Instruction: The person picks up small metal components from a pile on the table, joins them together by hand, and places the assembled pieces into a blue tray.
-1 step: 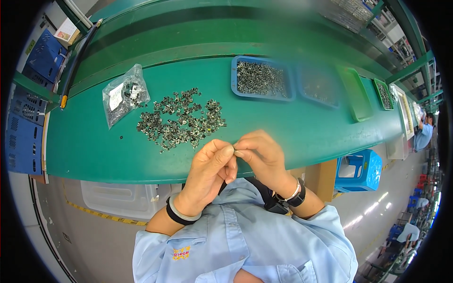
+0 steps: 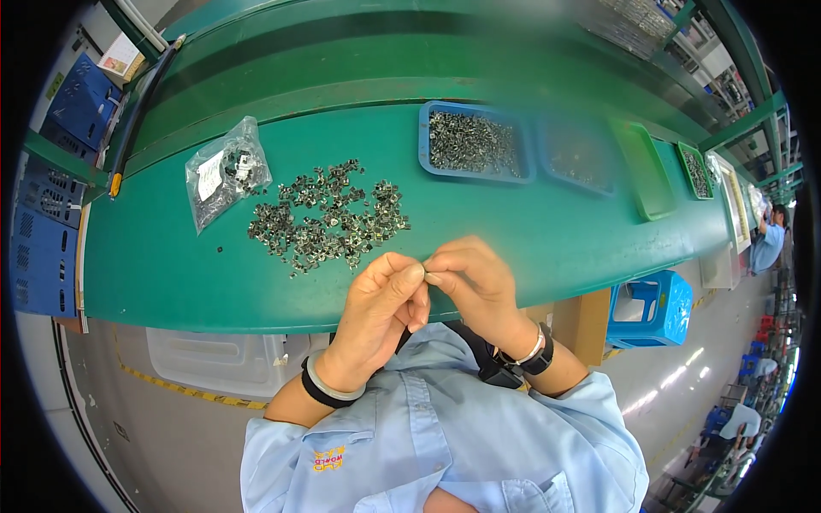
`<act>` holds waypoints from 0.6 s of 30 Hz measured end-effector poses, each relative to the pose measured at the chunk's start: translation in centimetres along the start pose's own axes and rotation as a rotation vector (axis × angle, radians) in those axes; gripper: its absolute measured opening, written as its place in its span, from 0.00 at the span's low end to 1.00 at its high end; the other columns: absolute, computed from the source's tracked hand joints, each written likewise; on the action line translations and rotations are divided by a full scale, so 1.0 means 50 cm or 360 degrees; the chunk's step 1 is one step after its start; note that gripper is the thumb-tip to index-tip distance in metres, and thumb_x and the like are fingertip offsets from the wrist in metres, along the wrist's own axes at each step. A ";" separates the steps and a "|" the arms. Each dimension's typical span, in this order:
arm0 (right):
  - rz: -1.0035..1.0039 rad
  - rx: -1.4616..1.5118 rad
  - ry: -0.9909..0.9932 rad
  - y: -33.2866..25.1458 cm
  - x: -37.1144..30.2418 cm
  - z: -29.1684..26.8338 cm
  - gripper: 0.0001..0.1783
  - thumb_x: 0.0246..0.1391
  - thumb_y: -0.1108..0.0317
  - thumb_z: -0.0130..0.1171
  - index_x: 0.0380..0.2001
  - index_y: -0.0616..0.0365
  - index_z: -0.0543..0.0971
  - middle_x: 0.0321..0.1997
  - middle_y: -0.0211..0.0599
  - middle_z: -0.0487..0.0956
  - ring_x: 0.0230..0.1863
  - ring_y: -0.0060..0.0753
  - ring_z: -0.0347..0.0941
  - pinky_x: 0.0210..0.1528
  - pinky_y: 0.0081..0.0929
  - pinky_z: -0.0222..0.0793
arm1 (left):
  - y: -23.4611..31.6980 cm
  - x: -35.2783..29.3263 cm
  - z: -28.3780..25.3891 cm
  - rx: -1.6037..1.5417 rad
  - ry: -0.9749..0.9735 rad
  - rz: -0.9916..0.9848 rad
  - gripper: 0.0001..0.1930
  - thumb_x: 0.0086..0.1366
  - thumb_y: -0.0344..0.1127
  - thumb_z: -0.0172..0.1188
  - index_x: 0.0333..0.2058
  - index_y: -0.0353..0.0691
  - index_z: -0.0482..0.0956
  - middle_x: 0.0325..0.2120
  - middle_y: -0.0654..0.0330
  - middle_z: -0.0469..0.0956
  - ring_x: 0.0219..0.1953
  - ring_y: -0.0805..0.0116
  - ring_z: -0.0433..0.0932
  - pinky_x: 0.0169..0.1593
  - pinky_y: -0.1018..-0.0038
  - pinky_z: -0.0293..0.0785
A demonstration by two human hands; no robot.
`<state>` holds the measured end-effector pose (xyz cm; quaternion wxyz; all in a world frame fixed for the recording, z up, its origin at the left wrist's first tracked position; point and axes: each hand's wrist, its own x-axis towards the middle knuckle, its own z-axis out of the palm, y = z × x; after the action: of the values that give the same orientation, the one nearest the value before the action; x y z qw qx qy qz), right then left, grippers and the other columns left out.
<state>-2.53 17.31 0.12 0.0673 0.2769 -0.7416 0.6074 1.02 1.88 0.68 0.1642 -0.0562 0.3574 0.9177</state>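
My left hand (image 2: 382, 297) and my right hand (image 2: 475, 282) meet fingertip to fingertip over the front edge of the green table (image 2: 197, 295). Both are closed in a pinch. Between the tips sits something tiny and dark, too small to name and mostly covered by the fingers. Beyond my left hand a loose heap of small shiny metal parts (image 2: 329, 244) is spread on the table. A clear plastic bag (image 2: 224, 175) with a white label and more such parts inside lies to the left of the heap.
At the back stands a blue tray (image 2: 476, 175) full of small metal parts. To its right are another blue tray (image 2: 577, 181), blurred, a green tray (image 2: 654, 201) and a small green bin (image 2: 695, 171). A blue stool (image 2: 671, 312) stands below the table at right.
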 end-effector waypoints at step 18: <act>-0.0231 -0.0415 -0.0096 -0.001 0.014 -0.019 0.09 0.45 0.77 0.63 0.32 0.57 0.77 0.32 0.35 0.77 0.34 0.34 0.73 0.35 0.27 0.70 | 0.002 0.008 -0.005 0.0132 0.0045 0.0030 0.07 0.67 0.37 0.51 0.33 0.40 0.68 0.19 0.61 0.71 0.18 0.73 0.69 0.21 0.78 0.63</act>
<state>-3.33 17.97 0.71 0.1243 0.3368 -0.7939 0.4907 0.60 1.77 0.46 0.1527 -0.0591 0.3981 0.9026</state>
